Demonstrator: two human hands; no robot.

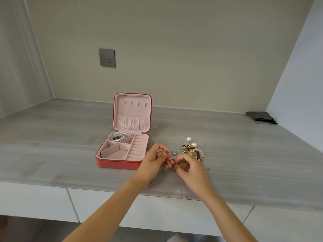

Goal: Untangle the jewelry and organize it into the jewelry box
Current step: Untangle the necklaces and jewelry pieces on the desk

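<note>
Untangling step: left hand (158, 158) and right hand (187, 165) both pinch a small gold piece (170, 159); next, free it and drop it in the jewelry box (120, 163) at 9 o'clock.

jewelry box (122, 151): on the counter (52, 137), lid up
jewelry pile (192, 150): right of the box
pouch (261, 117): far right, behind the box

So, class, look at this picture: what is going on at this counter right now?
A person is sorting jewelry at a grey counter. Both hands work together on a small gold piece: the left hand and right hand each pinch it. An open pink jewelry box sits to the left, with a pearl strand already in its back compartment. A tangled pile of beaded jewelry and a ring still wait on the counter.
</note>
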